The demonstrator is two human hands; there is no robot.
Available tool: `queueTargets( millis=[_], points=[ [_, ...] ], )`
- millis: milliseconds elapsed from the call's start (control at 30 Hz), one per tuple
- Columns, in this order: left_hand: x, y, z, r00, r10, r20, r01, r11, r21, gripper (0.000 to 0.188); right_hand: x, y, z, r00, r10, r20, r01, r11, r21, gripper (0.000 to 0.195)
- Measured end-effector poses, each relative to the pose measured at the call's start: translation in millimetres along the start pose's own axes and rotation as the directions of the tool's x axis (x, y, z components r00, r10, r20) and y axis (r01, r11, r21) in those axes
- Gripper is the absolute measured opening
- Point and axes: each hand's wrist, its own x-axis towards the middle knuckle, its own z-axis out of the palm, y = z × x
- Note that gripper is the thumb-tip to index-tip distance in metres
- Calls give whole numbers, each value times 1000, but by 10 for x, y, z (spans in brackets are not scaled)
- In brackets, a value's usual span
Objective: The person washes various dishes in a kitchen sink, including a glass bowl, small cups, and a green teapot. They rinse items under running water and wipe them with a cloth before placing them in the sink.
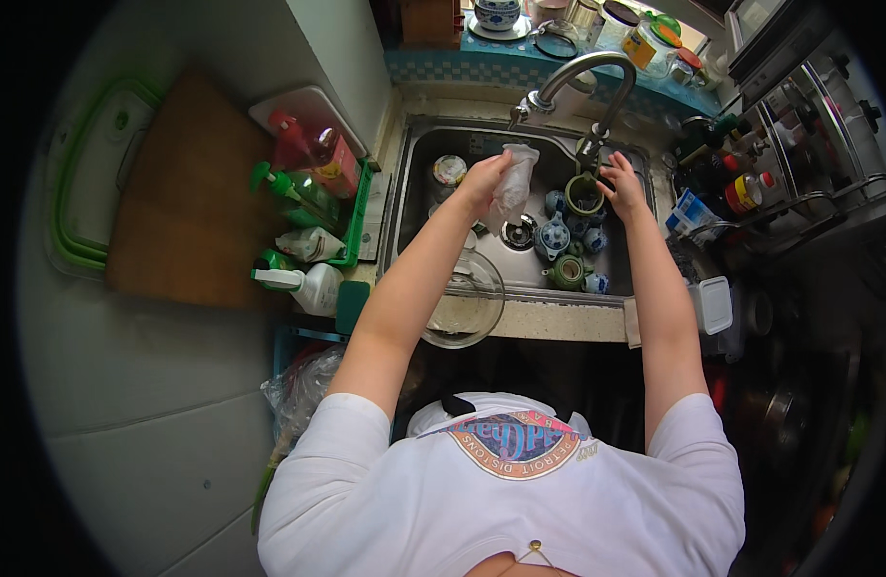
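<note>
My left hand (pixel 485 181) grips a damp-looking white cloth (pixel 515 177) that hangs over the stainless steel sink (pixel 450 216). On the other side, my right hand (pixel 625 189) has its fingers spread beside a green cup (pixel 579 205). Its fingertips come close to the cup's rim; whether they touch it I cannot tell. Below the cup, a blue-and-white teapot (pixel 553 236) lies in the sink by the drain (pixel 518 232). A green teapot (pixel 567 272) and several small blue-and-white pieces surround it. A lidded jar (pixel 449 172) stands at the sink's left.
A curved chrome faucet (pixel 607 61) arches over the sink. A large glass bowl (pixel 466 317) straddles the front edge. Left, a green basket (pixel 356 223) holds soap bottles, with a spray bottle (pixel 316 287) in front. Bottles fill a metal rack (pixel 810 202) at right; jars (pixel 659 54) line the sill.
</note>
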Motion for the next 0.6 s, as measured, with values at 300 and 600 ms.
queueTargets(
  millis=[300,600],
  points=[
    [654,48,-223,999,-14,-43,11,997,-77,37,1133,475,-27,978,-202,56,209,939,-272,55],
    [695,339,-185,995,-72,-63,83,975,204,28,226,342,963,722,-675,152,655,597,-464,40]
  ],
)
